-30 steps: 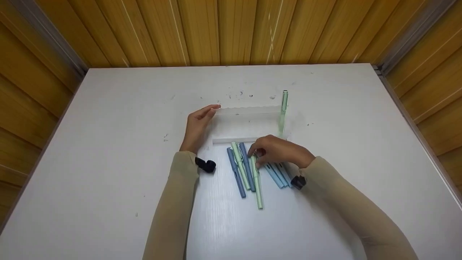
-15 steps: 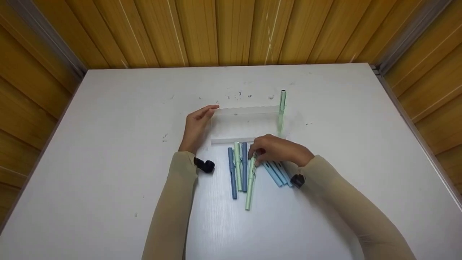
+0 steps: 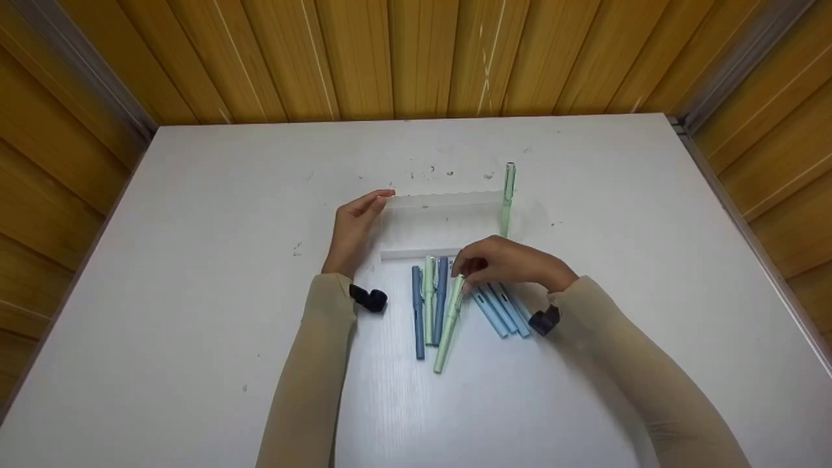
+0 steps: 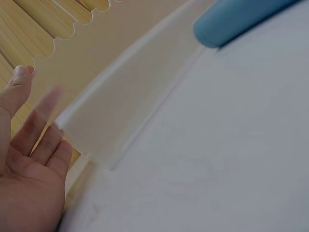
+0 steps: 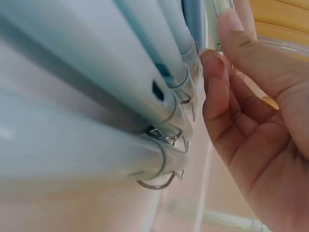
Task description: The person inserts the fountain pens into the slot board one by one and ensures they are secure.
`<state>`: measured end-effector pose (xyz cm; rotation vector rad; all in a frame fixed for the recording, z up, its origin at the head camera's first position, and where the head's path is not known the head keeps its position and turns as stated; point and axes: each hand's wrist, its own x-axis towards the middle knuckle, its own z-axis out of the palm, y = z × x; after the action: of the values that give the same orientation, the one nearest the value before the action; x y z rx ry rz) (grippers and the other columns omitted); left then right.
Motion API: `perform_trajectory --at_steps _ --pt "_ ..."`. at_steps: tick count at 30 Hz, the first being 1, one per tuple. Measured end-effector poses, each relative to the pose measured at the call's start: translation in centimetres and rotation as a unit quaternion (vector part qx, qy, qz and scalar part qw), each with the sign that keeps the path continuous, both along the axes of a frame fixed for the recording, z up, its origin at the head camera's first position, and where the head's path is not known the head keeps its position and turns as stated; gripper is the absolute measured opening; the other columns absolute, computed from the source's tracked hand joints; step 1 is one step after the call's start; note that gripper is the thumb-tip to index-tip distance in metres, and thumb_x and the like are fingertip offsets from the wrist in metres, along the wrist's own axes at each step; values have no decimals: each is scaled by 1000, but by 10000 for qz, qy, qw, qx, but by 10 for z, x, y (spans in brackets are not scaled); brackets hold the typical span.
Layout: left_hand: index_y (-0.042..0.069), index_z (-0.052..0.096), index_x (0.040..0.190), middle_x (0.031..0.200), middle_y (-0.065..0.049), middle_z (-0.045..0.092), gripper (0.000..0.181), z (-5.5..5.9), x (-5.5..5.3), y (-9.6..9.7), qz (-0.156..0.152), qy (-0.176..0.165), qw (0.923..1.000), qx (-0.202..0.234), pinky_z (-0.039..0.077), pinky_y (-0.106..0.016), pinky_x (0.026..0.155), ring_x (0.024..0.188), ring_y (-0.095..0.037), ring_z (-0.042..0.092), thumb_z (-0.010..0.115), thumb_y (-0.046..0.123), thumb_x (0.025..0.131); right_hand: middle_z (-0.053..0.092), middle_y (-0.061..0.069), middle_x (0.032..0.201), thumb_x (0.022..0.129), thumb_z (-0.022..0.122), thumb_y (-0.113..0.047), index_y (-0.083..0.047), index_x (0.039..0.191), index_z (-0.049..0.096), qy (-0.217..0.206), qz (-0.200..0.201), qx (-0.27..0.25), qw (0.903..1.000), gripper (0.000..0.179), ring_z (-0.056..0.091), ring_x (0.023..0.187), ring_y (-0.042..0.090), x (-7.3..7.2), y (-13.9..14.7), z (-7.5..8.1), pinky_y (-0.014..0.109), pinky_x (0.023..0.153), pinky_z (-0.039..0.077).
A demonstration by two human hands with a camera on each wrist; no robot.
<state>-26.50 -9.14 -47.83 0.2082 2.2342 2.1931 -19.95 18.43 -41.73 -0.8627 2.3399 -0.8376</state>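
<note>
My left hand (image 3: 353, 224) holds the left end of a clear pen stand (image 3: 448, 198) with a scalloped upper edge; in the left wrist view the thumb (image 4: 19, 79) is at that edge and a finger shows through the panel. Between thumb and fingers, my right hand (image 3: 513, 263) pinches the cap end of a light green pen (image 3: 447, 331), whose other end slants toward me. Another light green pen (image 3: 509, 185) stands upright at the stand's right end. Left of the pinched pen lie two dark blue pens (image 3: 417, 325) with a light green pen (image 3: 428, 318) between them.
Several light blue pens (image 3: 499, 312) lie side by side under and beside the right hand; their metal clips show in the right wrist view. Everything is on a white table (image 3: 195, 260) with wood-patterned walls (image 3: 364, 58) around it.
The pinched green pen has swung its near end to the left, and its cap end has risen slightly with the right hand. The neighbouring pens have straightened. The left hand stays in place.
</note>
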Motion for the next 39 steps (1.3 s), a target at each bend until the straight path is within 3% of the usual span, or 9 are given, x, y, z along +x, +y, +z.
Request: perform_trajectory --at_steps 6,10,14,18,25,35,39 --pt "19 70 116 126 4 66 34 0 -1 0 12 62 10000 -52 37 -32 112 128 -9 51 61 40 91 70 1 103 86 73 -17 -14 108 70 -418 -242 -554 9973 22 63 87 15 -5 6 -3 26 83 53" --pt "21 70 116 126 5 65 34 -1 -1 0 17 11 10000 -79 37 -31 112 128 -8 50 60 41 91 70 3 110 86 73 -17 -14 111 70 -732 -649 -822 9918 25 66 96 17 -6 10 -3 27 88 52" --pt "20 70 117 126 5 65 35 -1 -1 0 3 -49 10000 -69 37 -32 112 129 -9 50 60 41 91 68 5 115 85 74 -21 -12 113 70 -952 -1116 -1058 9835 30 67 101 17 -6 11 -3 27 89 52" --pt "19 70 117 127 3 65 35 -1 -1 0 -17 -53 10000 23 37 -33 112 129 -11 50 60 40 91 66 6 119 84 75 -24 -8 116 68 -1057 -1425 -1315 9753 36 67 94 13 -7 11 -5 22 85 51" --pt "23 69 118 127 5 65 32 -2 0 -1 9 135 9997 -214 38 -33 111 128 -9 51 60 41 93 65 15 116 86 73 -15 0 122 63 -1504 -1793 -1819 9551 40 72 88 24 -7 10 -3 33 82 58" --pt "19 69 118 128 2 65 31 0 1 0 -28 2 9998 -171 37 -33 112 129 -11 50 59 35 94 62 14 121 85 74 -18 1 122 63 -1258 -2206 -2137 9433 43 71 92 21 -10 15 6 34 85 57" --pt "18 68 119 128 2 64 29 0 1 0 -35 -32 9999 -159 36 -33 112 130 -11 50 58 32 95 62 13 121 84 76 -23 -1 122 63 -1114 -2370 -2068 9427 45 71 92 20 -10 17 9 32 86 57"
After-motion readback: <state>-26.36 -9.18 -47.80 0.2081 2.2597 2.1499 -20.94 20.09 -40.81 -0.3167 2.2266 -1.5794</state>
